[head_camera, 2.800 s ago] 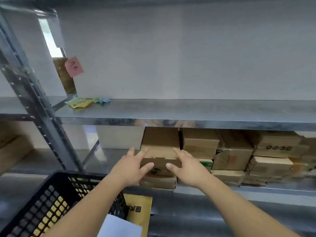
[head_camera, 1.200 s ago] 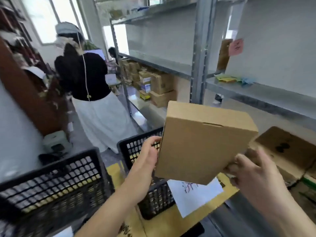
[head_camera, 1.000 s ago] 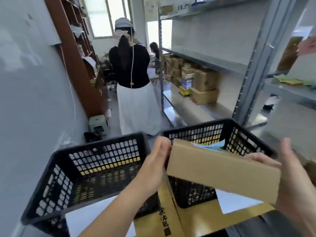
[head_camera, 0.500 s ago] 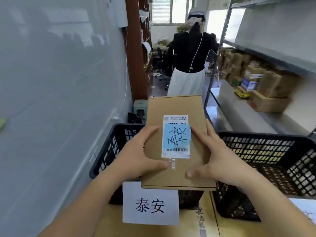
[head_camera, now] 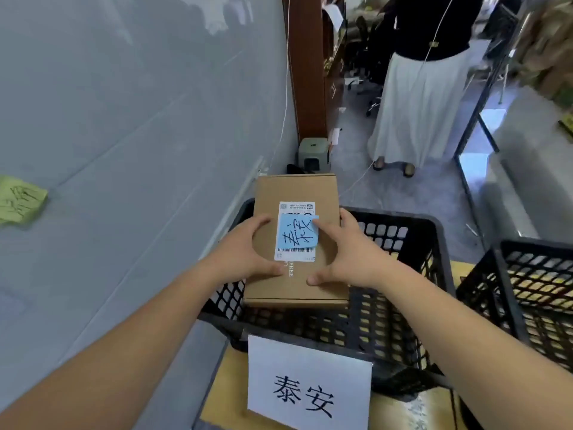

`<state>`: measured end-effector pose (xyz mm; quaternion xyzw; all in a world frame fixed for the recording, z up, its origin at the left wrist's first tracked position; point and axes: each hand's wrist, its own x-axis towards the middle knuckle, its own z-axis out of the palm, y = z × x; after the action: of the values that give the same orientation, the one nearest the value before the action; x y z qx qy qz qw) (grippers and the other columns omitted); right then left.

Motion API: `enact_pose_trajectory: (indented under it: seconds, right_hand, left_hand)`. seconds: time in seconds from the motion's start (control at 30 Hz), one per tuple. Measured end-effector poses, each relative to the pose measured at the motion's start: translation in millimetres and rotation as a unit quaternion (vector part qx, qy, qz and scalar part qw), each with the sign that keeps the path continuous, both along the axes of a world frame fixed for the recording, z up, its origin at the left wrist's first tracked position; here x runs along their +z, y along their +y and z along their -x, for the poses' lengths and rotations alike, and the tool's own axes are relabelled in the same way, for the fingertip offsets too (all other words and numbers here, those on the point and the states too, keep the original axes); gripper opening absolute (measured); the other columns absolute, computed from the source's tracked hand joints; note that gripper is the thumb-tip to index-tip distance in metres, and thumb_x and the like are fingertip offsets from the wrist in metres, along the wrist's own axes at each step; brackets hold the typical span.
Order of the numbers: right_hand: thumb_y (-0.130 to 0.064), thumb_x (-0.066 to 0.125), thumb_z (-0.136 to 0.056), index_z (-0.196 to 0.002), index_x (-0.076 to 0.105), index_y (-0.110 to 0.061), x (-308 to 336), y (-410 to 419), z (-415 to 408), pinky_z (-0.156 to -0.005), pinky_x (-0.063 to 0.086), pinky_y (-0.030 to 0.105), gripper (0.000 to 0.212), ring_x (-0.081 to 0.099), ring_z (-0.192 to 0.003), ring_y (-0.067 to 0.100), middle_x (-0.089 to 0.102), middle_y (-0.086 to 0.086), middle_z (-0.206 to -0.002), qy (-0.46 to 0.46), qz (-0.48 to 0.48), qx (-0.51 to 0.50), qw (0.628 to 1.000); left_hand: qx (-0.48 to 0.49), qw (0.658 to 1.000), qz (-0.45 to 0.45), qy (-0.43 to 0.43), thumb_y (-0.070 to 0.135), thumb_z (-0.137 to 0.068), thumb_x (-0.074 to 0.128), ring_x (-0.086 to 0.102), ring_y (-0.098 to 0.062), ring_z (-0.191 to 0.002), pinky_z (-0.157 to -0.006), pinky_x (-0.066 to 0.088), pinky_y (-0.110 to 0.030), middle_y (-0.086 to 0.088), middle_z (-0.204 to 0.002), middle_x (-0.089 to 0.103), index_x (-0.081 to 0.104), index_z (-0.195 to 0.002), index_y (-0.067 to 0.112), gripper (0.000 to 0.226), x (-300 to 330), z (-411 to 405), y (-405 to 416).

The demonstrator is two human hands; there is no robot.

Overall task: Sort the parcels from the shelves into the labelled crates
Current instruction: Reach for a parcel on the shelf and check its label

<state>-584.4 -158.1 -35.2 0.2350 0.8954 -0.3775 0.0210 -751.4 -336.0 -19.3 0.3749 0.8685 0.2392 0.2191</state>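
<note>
A flat brown cardboard parcel (head_camera: 297,190) with a white shipping label and a blue handwritten note (head_camera: 297,235) is held level over a black plastic crate (head_camera: 400,231). My left hand (head_camera: 245,254) grips its left edge, thumb on top. My right hand (head_camera: 347,252) grips the right edge, its index finger touching the blue note. A white paper label (head_camera: 308,383) with two black characters hangs on the crate's near side.
A second black crate (head_camera: 533,274) stands to the right. A grey wall with a green sticky note (head_camera: 20,200) runs along the left. A person in a black top and white skirt (head_camera: 424,97) stands ahead in the aisle. Metal shelving (head_camera: 483,97) lines the right.
I turned from the shelf with the parcel in both hands and flipped it label-up. Since half a second ago it has come lower, over the labelled left crate.
</note>
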Motion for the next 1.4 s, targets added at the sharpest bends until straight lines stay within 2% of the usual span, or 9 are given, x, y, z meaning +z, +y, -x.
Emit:
enact_pose_trajectory:
  seconds: [0.1, 0.23, 0.47, 0.57, 0.73, 0.9, 1.07, 1.23, 1.4]
  right_hand:
    - [-0.054, 0.094, -0.056, -0.160, 0.018, -0.038, -30.1, -1.6, 13.3, -0.125, 0.025, 0.040, 0.130, 0.018, -0.154, 0.022, -0.020, -0.013, -0.166, -0.020, 0.007, 0.010, 1.000]
    - [-0.052, 0.093, -0.061, -0.159, 0.019, -0.040, -60.7, -15.0, 25.9, -0.123, 0.029, 0.041, 0.124, 0.018, -0.153, 0.025, -0.031, -0.019, -0.160, -0.041, -0.011, 0.025, 0.999]
    - [-0.049, 0.092, -0.065, -0.159, 0.007, -0.043, -102.1, -48.0, 34.2, -0.123, 0.029, 0.042, 0.126, 0.016, -0.154, 0.029, -0.038, -0.011, -0.160, -0.109, 0.003, -0.007, 0.994]
    - [-0.045, 0.094, -0.064, -0.160, 0.004, -0.043, -118.3, -49.3, 50.8, -0.124, 0.026, 0.037, 0.130, 0.020, -0.154, 0.031, -0.037, -0.003, -0.162, -0.158, 0.035, -0.009, 0.987]
    - [-0.043, 0.094, -0.064, -0.162, -0.001, -0.034, -154.3, -63.9, 83.3, -0.123, 0.029, 0.038, 0.137, 0.027, -0.151, 0.031, -0.036, -0.004, -0.162, -0.199, 0.037, 0.040, 0.978]
    - [-0.041, 0.094, -0.064, -0.161, -0.011, -0.031, -186.8, -69.8, 90.4, -0.122, 0.031, 0.040, 0.143, 0.029, -0.148, 0.034, -0.038, -0.007, -0.160, -0.224, 0.030, 0.090, 0.970]
    - [-0.037, 0.092, -0.069, -0.161, -0.011, -0.028, -210.3, -59.4, 97.4, -0.122, 0.031, 0.042, 0.139, 0.023, -0.148, 0.039, -0.037, -0.009, -0.160, -0.220, 0.001, 0.105, 0.970]
    - [-0.034, 0.089, -0.072, -0.161, -0.012, -0.033, -225.2, -58.7, 107.1, -0.121, 0.032, 0.046, 0.134, 0.023, -0.145, 0.045, -0.036, -0.003, -0.161, -0.220, -0.010, 0.118, 0.968]
    - [-0.043, 0.086, -0.076, -0.162, -0.005, -0.034, -204.5, -45.5, 102.0, -0.121, 0.033, 0.044, 0.126, 0.032, -0.145, 0.038, -0.028, -0.004, -0.166, -0.234, -0.022, 0.155, 0.960]
  left_hand:
    - [-0.008, 0.999, 0.034, 0.007, 0.052, -0.053, 0.094, 0.039, -0.008, -0.129, -0.108, 0.039, -0.032, 0.012, -0.155, 0.030, 0.028, -0.155, 0.034, 0.123, -29.1, 9.6, 0.1]
    - [-0.004, 0.996, 0.084, -0.020, 0.057, -0.046, 0.094, 0.033, -0.019, -0.142, -0.115, 0.038, -0.040, 0.010, -0.161, 0.010, 0.024, -0.154, 0.037, 0.130, -60.7, 19.0, -2.4]
    - [-0.056, 0.990, 0.126, -0.026, 0.043, -0.056, 0.094, 0.043, -0.017, -0.133, -0.106, 0.044, -0.034, 0.011, -0.161, 0.000, 0.024, -0.150, 0.039, 0.117, -94.6, 24.4, -22.0]
    - [-0.071, 0.979, 0.191, -0.006, 0.047, -0.052, 0.094, 0.049, -0.030, -0.128, -0.104, 0.047, -0.042, -0.003, -0.163, -0.003, 0.022, -0.149, 0.038, 0.121, -120.1, 34.2, -14.7]
    - [-0.074, 0.958, 0.278, 0.007, 0.043, -0.053, 0.096, 0.038, -0.043, -0.134, -0.108, 0.044, -0.051, -0.016, -0.161, -0.004, 0.007, -0.155, 0.033, 0.136, -153.3, 53.6, -0.5]
    - [-0.114, 0.949, 0.292, -0.002, 0.030, -0.059, 0.095, 0.040, -0.039, -0.131, -0.105, 0.048, -0.049, -0.013, -0.157, 0.010, 0.005, -0.157, 0.033, 0.132, -178.3, 64.1, 7.8]
    - [-0.121, 0.935, 0.334, 0.008, 0.025, -0.067, 0.088, 0.028, -0.041, -0.139, -0.107, 0.047, -0.049, -0.006, -0.161, -0.017, 0.005, -0.158, 0.034, 0.123, -202.6, 72.1, 13.0]
    - [-0.137, 0.901, 0.403, 0.085, 0.039, -0.077, 0.079, 0.040, -0.047, -0.135, -0.102, 0.050, -0.045, -0.024, -0.163, -0.013, -0.004, -0.160, 0.027, 0.118, -218.2, 67.3, 28.7]
    - [-0.169, 0.872, 0.431, 0.159, 0.054, -0.078, 0.072, 0.051, -0.036, -0.122, -0.084, 0.050, -0.040, -0.018, -0.154, 0.027, 0.001, -0.160, 0.027, 0.112, -210.9, 66.4, 25.3]
